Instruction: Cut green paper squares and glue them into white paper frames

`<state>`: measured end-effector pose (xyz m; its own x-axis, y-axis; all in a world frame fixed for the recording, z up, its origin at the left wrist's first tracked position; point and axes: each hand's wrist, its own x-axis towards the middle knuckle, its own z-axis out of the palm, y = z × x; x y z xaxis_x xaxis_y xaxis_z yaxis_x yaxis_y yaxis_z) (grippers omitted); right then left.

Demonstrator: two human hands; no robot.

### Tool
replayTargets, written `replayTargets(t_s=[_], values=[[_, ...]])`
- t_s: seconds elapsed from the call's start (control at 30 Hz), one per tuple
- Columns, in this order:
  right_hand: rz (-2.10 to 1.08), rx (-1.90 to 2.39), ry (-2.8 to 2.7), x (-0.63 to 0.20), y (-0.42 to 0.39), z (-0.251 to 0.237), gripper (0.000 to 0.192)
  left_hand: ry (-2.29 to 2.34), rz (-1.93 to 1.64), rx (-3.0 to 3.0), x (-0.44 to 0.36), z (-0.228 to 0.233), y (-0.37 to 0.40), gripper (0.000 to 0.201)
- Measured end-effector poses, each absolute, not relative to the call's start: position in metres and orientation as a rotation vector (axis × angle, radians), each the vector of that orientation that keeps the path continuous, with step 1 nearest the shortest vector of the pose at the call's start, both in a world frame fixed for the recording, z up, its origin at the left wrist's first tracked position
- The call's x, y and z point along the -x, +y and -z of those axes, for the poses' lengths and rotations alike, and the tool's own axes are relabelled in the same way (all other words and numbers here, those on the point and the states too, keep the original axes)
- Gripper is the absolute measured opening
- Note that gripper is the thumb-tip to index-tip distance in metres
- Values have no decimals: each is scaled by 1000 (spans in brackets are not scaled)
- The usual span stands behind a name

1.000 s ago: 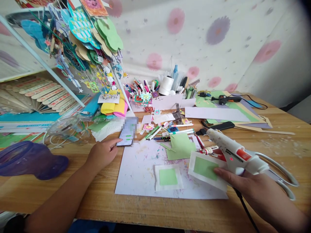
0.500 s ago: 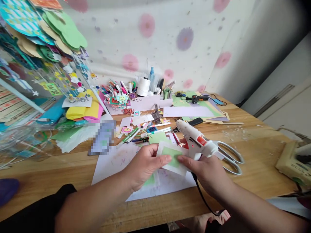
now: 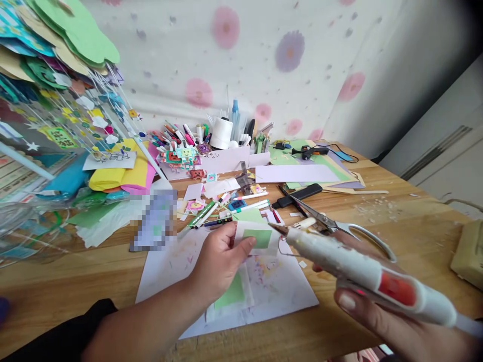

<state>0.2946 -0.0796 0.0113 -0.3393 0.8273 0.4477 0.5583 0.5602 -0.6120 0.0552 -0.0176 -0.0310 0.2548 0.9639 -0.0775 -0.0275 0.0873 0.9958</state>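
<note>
Card: white card [image 3: 257,238] with a green square in its middle, pinched at its left edge and held just above the sheet.
Left hand: left hand [image 3: 221,262] pinches the card between thumb and fingers, wrist over the sheet.
Right hand: right hand [image 3: 381,314] is wrapped around the grip of the glue gun [image 3: 362,271], fingers closed on it.
Glue gun: white with a red patch, tilted, its nozzle just right of the card and not quite touching it.
Under the left hand: a second card [image 3: 232,291] with a green square lies flat on the sheet [image 3: 271,286], a white one speckled with marks.
Beyond the right hand: scissors [image 3: 339,229] lie open on the table [image 3: 407,221], partly behind the gun.
Beyond the left hand: loose pens [image 3: 211,208] and paper scraps; farther back a white thread spool [image 3: 221,133] among upright markers.
Left of the left hand: a blurred phone [image 3: 154,221] beside yellow and pink paper [image 3: 124,173].
</note>
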Motion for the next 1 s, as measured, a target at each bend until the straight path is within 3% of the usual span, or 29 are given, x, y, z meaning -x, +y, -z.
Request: replayTargets(t_s=[0.2, 0.5, 0.67, 1.0], values=[[-431, 1107, -2110, -269, -75, -1, 15, 1150, -995, -1356, -54, 33, -16, 24], [-520, 1054, -2265, -256, -73, 8, 18, 1166, -1042, -1453, -52, 35, -18, 22], [-460, 1054, -2276, -254, -73, 5, 8, 1174, -1024, -1509, -51, 35, -18, 20], [-385, 1056, -2318, -255, -73, 8, 9, 1181, -1035, -1537, -52, 36, -18, 22]])
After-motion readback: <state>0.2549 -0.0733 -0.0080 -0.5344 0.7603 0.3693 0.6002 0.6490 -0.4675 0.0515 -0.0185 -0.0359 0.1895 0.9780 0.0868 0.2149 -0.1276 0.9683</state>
